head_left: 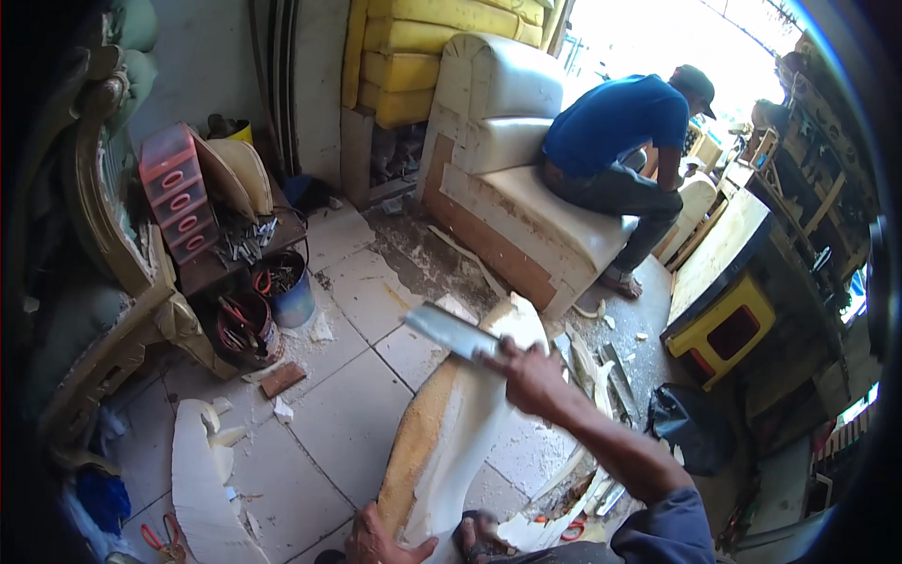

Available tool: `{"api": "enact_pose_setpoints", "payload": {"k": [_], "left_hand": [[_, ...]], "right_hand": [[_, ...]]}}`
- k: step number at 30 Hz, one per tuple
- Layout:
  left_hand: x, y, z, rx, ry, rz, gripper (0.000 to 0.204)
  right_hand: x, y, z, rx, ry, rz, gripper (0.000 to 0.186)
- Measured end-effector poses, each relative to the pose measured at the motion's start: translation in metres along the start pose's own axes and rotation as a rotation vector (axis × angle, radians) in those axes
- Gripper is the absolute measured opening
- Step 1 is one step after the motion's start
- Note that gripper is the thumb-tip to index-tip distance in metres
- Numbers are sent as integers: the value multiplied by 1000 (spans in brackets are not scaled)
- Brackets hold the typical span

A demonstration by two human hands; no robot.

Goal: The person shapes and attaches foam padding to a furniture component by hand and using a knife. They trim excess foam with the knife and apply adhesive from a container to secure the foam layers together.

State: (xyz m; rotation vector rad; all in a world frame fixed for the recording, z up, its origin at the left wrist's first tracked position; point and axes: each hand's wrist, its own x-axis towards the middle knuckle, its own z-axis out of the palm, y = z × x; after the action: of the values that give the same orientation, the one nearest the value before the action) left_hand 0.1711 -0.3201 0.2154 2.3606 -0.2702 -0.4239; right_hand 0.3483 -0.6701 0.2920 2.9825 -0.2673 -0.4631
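A long curved piece (470,414), white like foam on top and tan along its side, stretches away from me over the tiles. Across its far part lies a wide flat metal blade (449,331), its free end pointing left. My right hand (531,371) is closed around the blade's near end. At the lower edge, my left hand (381,540) grips the near end of the curved piece, thumb on the white top and fingers toward the tan side. The lower part of that hand is cut off by the picture's edge.
Foam offcuts (202,489) and scissors (164,538) lie at left. Buckets of tools (289,287) stand by a low table with pink drawers (174,193). Ahead, a person in blue (620,127) sits on a pale sofa (526,202). A black bag (691,428) is at right.
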Motion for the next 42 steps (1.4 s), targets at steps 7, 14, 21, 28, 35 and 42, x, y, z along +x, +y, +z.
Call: {"api": "enact_pose_setpoints", "payload": {"k": [7, 14, 21, 28, 35, 42], "left_hand": [[0, -2, 6, 81, 98, 1, 113], [-2, -5, 8, 58, 117, 49, 111], [-3, -9, 11, 60, 114, 101, 110], [-4, -5, 15, 72, 156, 89, 109], [3, 0, 14, -1, 138, 58, 106], [-9, 8, 16, -68, 128, 35, 106]], "right_hand": [[2, -8, -8, 31, 84, -10, 45], [5, 2, -11, 147, 154, 101, 47], [-10, -7, 21, -16, 169, -80, 61], [-21, -9, 16, 76, 135, 36, 44], [-51, -22, 26, -26, 243, 17, 46], [-36, 1, -10, -57, 125, -68, 40]]}}
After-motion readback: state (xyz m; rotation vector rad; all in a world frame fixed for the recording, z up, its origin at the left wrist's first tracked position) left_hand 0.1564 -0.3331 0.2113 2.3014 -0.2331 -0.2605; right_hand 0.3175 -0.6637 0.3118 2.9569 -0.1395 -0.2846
